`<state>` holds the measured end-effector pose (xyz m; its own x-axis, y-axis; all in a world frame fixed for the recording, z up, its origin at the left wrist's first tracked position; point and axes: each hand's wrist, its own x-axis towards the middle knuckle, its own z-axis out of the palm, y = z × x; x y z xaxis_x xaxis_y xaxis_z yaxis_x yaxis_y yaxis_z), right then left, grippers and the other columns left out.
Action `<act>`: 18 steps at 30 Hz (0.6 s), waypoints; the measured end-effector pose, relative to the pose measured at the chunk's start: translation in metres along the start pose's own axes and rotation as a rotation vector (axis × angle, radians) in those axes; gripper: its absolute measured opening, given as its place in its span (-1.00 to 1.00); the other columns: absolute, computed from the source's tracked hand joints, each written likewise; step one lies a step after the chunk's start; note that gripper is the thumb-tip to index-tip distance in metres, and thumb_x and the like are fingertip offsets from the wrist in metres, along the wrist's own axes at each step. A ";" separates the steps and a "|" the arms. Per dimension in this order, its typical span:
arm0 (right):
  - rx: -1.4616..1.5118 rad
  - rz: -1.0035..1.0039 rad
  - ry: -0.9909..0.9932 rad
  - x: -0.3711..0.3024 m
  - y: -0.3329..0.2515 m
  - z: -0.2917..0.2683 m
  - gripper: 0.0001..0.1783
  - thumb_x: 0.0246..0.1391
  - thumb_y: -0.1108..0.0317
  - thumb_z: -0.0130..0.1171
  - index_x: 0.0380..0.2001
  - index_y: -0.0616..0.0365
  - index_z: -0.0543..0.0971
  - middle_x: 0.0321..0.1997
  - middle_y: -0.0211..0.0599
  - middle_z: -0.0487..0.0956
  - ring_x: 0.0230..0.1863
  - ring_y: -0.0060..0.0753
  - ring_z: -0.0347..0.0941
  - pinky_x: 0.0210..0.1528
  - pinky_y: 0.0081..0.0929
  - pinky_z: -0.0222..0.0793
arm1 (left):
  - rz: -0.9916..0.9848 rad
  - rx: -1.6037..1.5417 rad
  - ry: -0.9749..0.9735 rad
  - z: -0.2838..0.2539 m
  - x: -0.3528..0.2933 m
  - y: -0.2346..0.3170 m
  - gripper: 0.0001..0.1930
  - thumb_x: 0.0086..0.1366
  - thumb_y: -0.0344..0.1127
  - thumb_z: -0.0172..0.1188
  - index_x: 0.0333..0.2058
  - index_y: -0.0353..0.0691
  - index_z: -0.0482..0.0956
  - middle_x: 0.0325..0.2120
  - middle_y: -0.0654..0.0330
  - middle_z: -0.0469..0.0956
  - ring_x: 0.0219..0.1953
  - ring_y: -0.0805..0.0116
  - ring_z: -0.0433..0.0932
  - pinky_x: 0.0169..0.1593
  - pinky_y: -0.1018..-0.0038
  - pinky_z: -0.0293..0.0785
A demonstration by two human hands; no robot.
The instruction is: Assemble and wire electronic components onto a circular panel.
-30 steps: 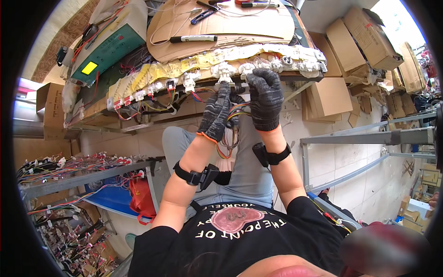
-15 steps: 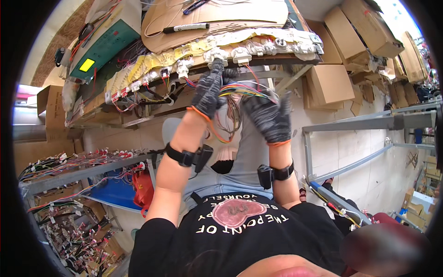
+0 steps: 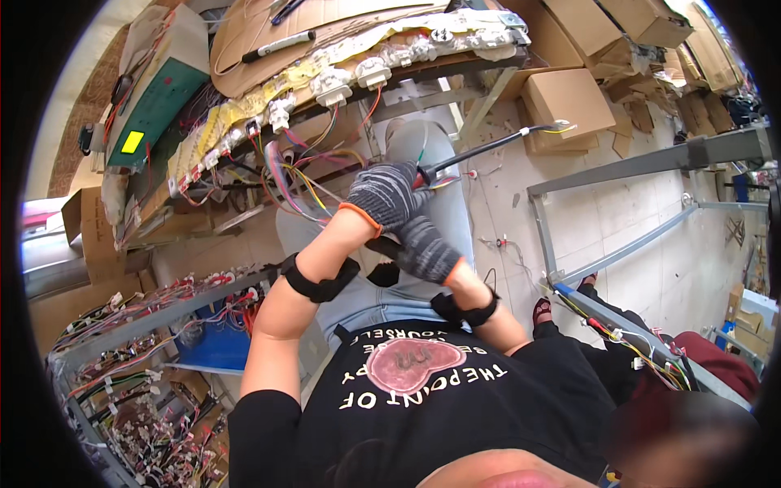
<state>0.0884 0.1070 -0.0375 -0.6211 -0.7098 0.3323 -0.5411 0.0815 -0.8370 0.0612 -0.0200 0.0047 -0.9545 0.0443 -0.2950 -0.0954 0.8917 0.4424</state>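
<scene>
Black cable [image 3: 480, 150] within curled left fingers [image 3: 407, 193]; right fingers [image 3: 416, 232] blurred, grip uncertain; carton [image 3: 569, 102] and bench [image 3: 468, 67] beyond.

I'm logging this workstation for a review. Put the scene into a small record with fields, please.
Left hand: gloved, apparently closed on black cable
Right hand: gloved, blurred, nearer the body; grip unclear
Coloured wires: hanging left of the left hand
White connectors: in a row along the bench edge
Cardboard sheet: black-and-white marker on it
Green box: left of sheet, yellow display lit
</scene>
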 end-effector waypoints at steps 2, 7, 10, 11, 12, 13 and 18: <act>0.100 0.379 -0.217 -0.018 0.016 -0.037 -0.71 0.04 0.24 0.14 -0.23 0.21 0.49 -0.45 -0.21 0.56 -0.45 -0.41 0.48 -0.33 -0.42 0.38 | -0.009 -0.055 0.106 0.016 0.001 -0.009 -0.70 0.09 -0.14 0.12 -0.29 -0.23 0.48 -0.50 -0.09 0.49 -0.39 -0.06 0.46 -0.28 0.22 0.37; -0.020 0.774 0.196 -0.020 0.035 -0.057 -0.73 0.08 0.31 0.09 -0.18 0.25 0.45 -0.55 -0.33 0.54 -0.63 -0.53 0.43 -0.51 -0.59 0.35 | 0.095 -0.371 0.201 0.029 -0.004 -0.021 -0.76 0.10 -0.31 0.11 -0.26 -0.29 0.46 -0.48 -0.09 0.49 -0.39 -0.09 0.44 -0.29 0.23 0.35; 0.490 0.521 0.339 -0.006 0.052 -0.048 -0.66 0.12 0.26 0.06 -0.07 0.19 0.39 -0.30 -0.35 0.52 -0.29 -0.48 0.48 -0.27 -0.52 0.41 | 0.103 -0.481 0.254 0.026 -0.007 -0.005 -0.72 0.08 -0.38 0.14 -0.19 -0.28 0.45 -0.41 -0.09 0.50 -0.35 -0.06 0.46 -0.25 0.26 0.37; 0.490 0.521 0.343 -0.006 0.054 -0.047 -0.66 0.12 0.26 0.06 -0.07 0.19 0.39 -0.30 -0.35 0.52 -0.29 -0.48 0.48 -0.27 -0.52 0.41 | 0.106 -0.479 0.251 0.024 -0.007 -0.002 -0.72 0.08 -0.38 0.14 -0.19 -0.28 0.45 -0.41 -0.09 0.50 -0.35 -0.06 0.46 -0.25 0.26 0.37; 0.927 0.579 0.388 0.002 0.048 -0.046 -0.66 0.12 0.29 0.05 -0.05 0.16 0.38 -0.22 -0.33 0.50 -0.23 -0.48 0.46 -0.21 -0.53 0.41 | 0.078 -0.455 0.262 0.022 -0.009 -0.001 -0.71 0.08 -0.40 0.14 -0.18 -0.28 0.45 -0.41 -0.08 0.51 -0.36 -0.03 0.47 -0.25 0.28 0.38; 1.367 0.622 0.421 0.010 0.043 -0.044 -0.65 0.12 0.31 0.04 -0.03 0.14 0.37 -0.13 -0.31 0.47 -0.17 -0.48 0.44 -0.16 -0.54 0.41 | 0.051 -0.430 0.273 0.021 -0.009 0.000 -0.71 0.08 -0.42 0.14 -0.17 -0.28 0.45 -0.41 -0.07 0.51 -0.37 0.00 0.48 -0.25 0.30 0.38; 1.767 0.437 0.447 0.036 0.052 -0.039 -0.55 0.03 0.63 -0.02 0.05 0.25 0.29 -0.04 -0.26 0.44 -0.03 -0.44 0.37 0.01 -0.53 0.31 | -0.036 -0.692 0.255 0.028 0.001 -0.002 -0.68 0.06 -0.32 0.20 -0.17 -0.23 0.45 -0.37 -0.09 0.51 -0.29 -0.09 0.47 -0.24 0.25 0.40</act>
<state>0.0159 0.1128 -0.0522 -0.7768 -0.6059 -0.1716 0.6298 -0.7477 -0.2107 0.0685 -0.0096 -0.0198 -0.9753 -0.1608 -0.1512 -0.2043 0.3992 0.8938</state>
